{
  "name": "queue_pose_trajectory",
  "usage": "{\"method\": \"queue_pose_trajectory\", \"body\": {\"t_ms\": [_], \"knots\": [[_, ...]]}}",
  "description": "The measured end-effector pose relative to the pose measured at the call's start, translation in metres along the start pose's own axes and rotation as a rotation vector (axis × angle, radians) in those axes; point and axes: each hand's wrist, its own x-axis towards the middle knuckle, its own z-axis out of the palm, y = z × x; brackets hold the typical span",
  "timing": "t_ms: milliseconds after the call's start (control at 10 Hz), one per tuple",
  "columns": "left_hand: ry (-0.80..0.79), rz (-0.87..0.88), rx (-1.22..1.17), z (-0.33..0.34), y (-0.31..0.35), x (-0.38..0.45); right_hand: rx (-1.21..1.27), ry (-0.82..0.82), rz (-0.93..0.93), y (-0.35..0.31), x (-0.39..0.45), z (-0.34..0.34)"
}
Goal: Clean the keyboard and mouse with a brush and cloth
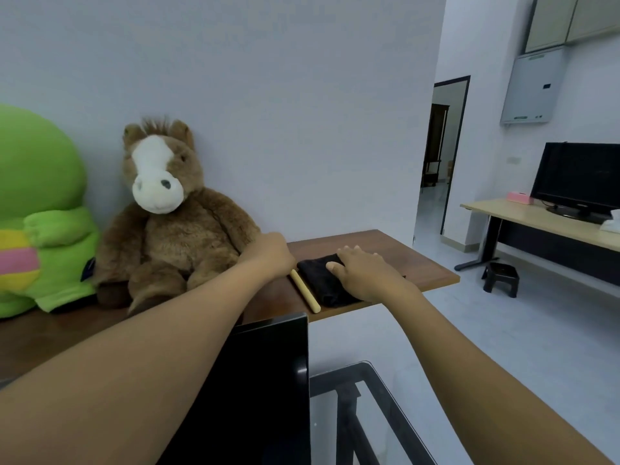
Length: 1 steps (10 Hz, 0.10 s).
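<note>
A brush with a pale wooden handle (306, 293) lies on the brown wooden table (426, 266). Its far end is hidden under my left hand (272, 255), whose fingers curl down over it. Right beside the brush lies a folded black cloth (318, 280). My right hand (364, 273) rests flat on the cloth with its fingers spread. No keyboard or mouse is in view.
A brown plush horse (167, 223) and a green plush toy (40, 209) sit at the back left against the wall. A black monitor (268, 391) stands close in front of me, with a glass-topped frame (379, 374) to its right. Across the room stand another desk (536, 226), a screen and a stool.
</note>
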Motion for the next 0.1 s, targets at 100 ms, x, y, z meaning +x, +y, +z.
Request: {"method": "queue_pose_trajectory", "body": {"t_ms": [100], "knots": [[0.017,0.084,0.007,-0.0174,-0.0072,-0.0113,-0.003,0.051,-0.016,-0.0128,-0.0055,-0.0167]]}}
